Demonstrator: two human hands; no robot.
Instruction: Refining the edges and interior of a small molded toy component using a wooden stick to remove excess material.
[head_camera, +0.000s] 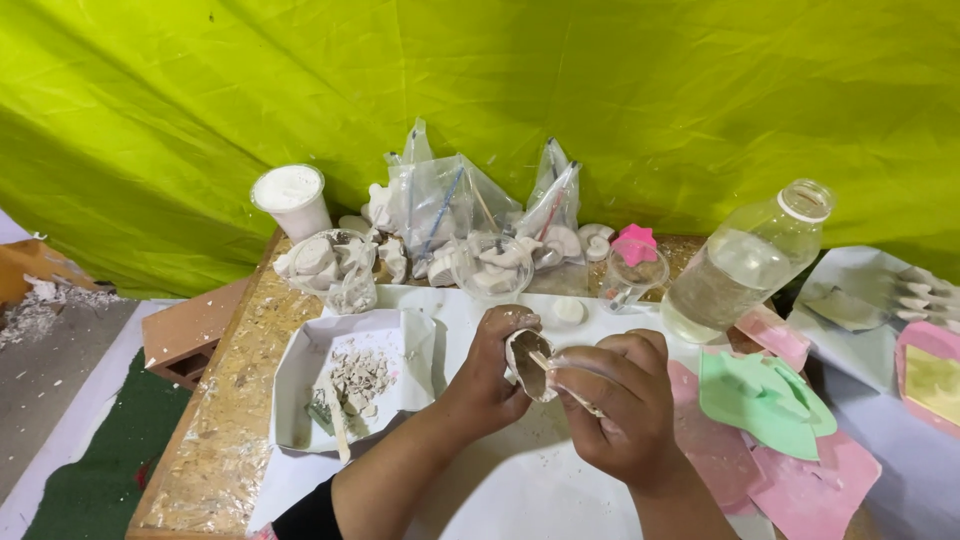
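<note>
My left hand (490, 375) holds a small white plaster cast (526, 362) over the white sheet (520, 480) on the table. My right hand (615, 400) is closed on a thin wooden stick (565, 383) whose tip touches the cast's edge. Both hands meet at the table's centre. A white paper tray (300, 395) with plaster crumbs and a flat stick lies just left of my left hand.
At the back stand a white cup of powder (292, 200), plastic bags with tools (450, 205), clear bowls of plaster pieces (492, 265), a pink star-shaped piece (634, 243) and a glass bottle of water (745, 262). Green and pink silicone moulds (765, 400) lie right. A yellow-green tarp (480, 90) hangs behind.
</note>
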